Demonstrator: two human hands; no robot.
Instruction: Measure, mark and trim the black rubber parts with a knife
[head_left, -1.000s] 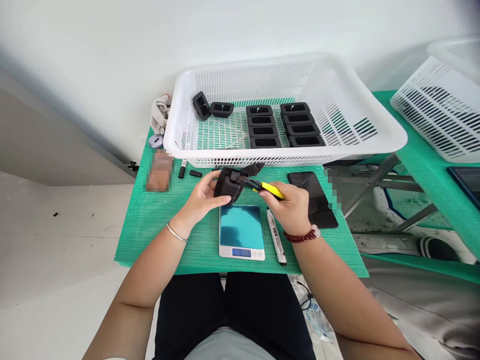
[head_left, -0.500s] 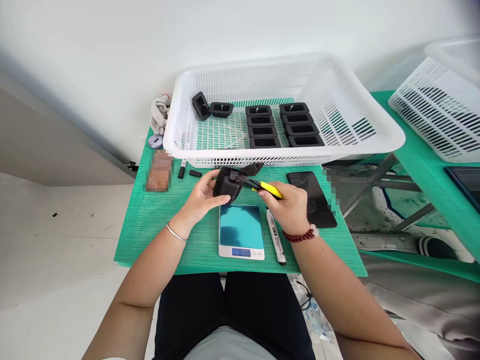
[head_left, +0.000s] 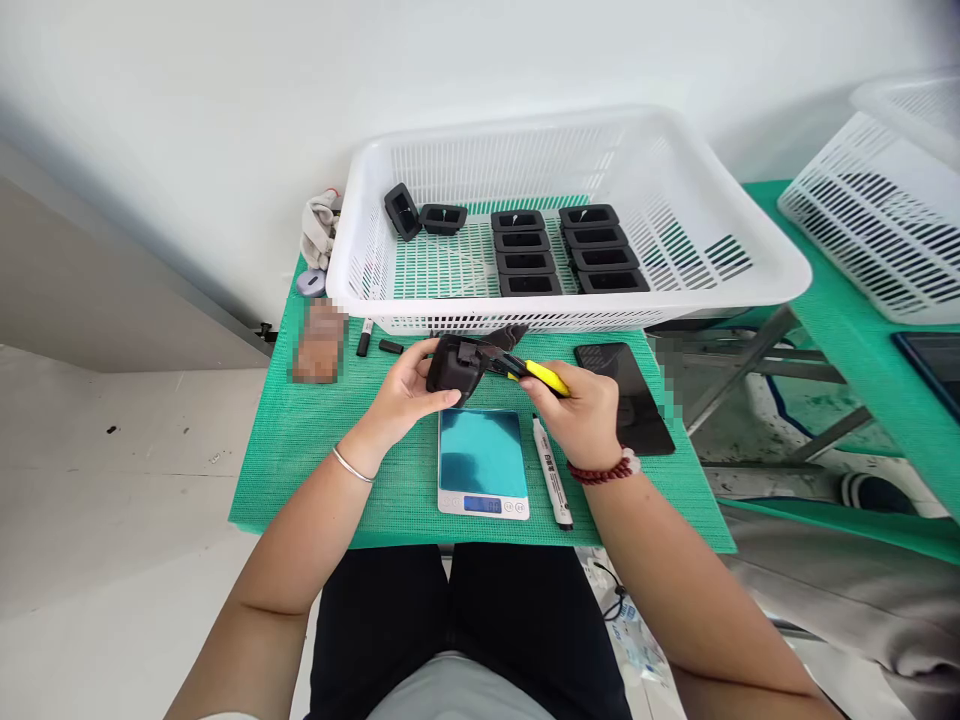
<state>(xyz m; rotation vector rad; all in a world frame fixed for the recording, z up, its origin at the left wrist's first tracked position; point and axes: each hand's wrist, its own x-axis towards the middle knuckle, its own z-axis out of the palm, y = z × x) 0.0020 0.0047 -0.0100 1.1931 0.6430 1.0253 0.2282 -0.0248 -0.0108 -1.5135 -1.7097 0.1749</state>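
Observation:
My left hand [head_left: 409, 395] is closed around a black rectangular plastic part [head_left: 456, 372], tilted above the digital scale, with a small raised block on the side facing me. In my right hand [head_left: 583, 408] I grip a yellow and black utility knife [head_left: 546, 378], its blade pointing left at the part's upper right edge. Whether the blade touches the part I cannot tell. Below my hands lies the scale [head_left: 480, 452] with a blue-green top and a lit display. A white marker [head_left: 553, 475] rests beside it on the right.
A white slotted basket [head_left: 750, 285] stands behind my hands, with several black rectangular parts [head_left: 525, 262] inside. To the right lies a dark phone [head_left: 634, 400]. A black cap [head_left: 391, 346], another marker [head_left: 364, 338] and a blurred-out brown item [head_left: 319, 343] lie on the green-covered table [head_left: 300, 470].
My right hand and the knife have shifted slightly right, drawing the blade back from the part's raised block. My left hand stays nearly in place, still holding the part.

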